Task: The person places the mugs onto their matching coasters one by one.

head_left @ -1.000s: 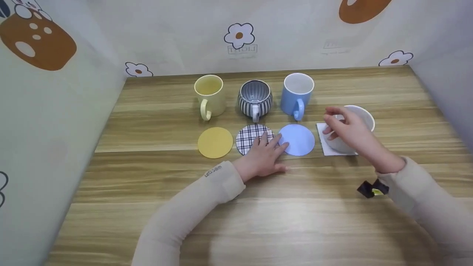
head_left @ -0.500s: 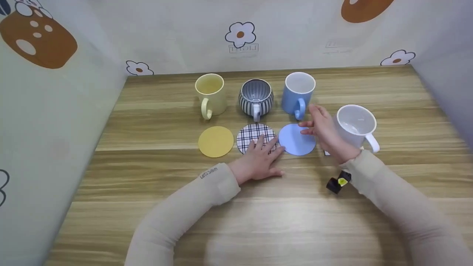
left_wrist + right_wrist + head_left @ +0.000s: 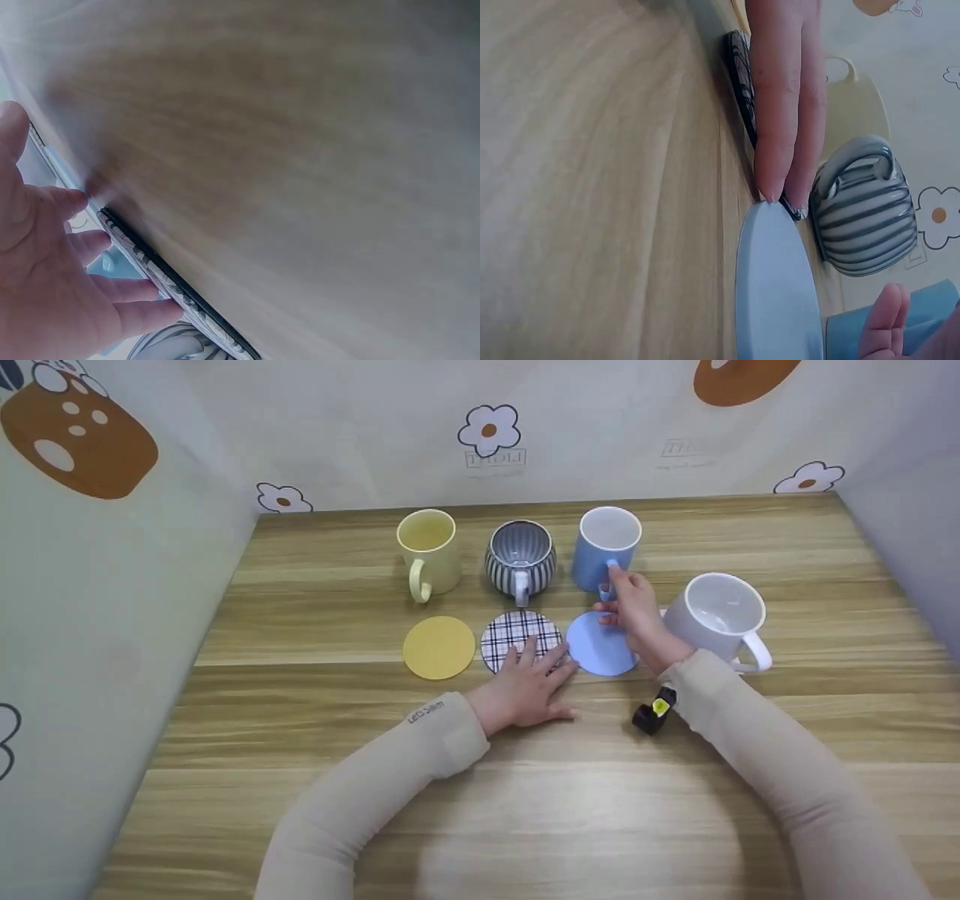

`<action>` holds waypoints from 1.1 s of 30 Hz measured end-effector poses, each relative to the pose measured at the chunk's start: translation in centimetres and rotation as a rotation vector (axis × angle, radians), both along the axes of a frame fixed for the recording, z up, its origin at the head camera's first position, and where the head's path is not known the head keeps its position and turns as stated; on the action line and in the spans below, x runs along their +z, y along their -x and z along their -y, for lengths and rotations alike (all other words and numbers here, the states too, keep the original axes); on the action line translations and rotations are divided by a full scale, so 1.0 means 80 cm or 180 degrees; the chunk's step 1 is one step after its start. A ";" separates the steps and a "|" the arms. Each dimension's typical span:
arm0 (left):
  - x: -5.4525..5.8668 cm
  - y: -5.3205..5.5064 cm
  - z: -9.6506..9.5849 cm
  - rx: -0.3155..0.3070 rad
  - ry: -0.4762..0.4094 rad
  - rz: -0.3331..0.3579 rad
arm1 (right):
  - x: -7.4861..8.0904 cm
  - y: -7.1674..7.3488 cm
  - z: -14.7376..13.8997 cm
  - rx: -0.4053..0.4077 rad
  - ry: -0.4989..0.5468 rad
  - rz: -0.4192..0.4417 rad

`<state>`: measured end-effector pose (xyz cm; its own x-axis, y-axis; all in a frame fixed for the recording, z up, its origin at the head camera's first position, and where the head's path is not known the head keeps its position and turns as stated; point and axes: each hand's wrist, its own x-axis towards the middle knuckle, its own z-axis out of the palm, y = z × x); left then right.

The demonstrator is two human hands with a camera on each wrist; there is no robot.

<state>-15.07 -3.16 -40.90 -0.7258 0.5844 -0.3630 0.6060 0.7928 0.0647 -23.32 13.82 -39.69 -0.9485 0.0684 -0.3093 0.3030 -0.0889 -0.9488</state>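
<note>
With its fingers spread, my left hand rests on the plaid round coaster, fingertips reaching the edge of the light-blue round coaster. The right wrist view shows two left fingers at the rim of that blue coaster. My right hand pinches the handle of the blue mug, which stands upright behind the blue coaster. Part of the handle is hidden by the fingers. In the left wrist view the left palm appears beside the plaid coaster's edge.
Left of the blue mug stand a striped grey mug and a yellow mug. A yellow round coaster lies at the left. Right of my right hand, a white mug stands on a mostly hidden white square coaster. Patterned walls enclose the table.
My right hand has left the white mug, moved left, and taken hold of the blue mug's handle. The left hand has shifted slightly but stays on the plaid coaster.
</note>
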 end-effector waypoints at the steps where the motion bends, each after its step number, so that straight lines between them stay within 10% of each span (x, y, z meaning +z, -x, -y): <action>1: 0.000 0.000 0.000 -0.0001 0.0005 -0.0008 | 0.000 0.001 -0.001 0.0017 -0.0005 0.0009; 33: 0.009 0.012 -0.012 0.0028 0.0196 -0.0102 | -0.007 0.014 0.012 -0.0362 0.0302 0.0349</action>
<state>-16.02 -2.23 -40.19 -0.7427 0.5551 -0.3746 0.5999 0.8001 -0.0037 -24.42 12.87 -40.21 -0.8966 0.1390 -0.4205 0.3870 -0.2159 -0.8964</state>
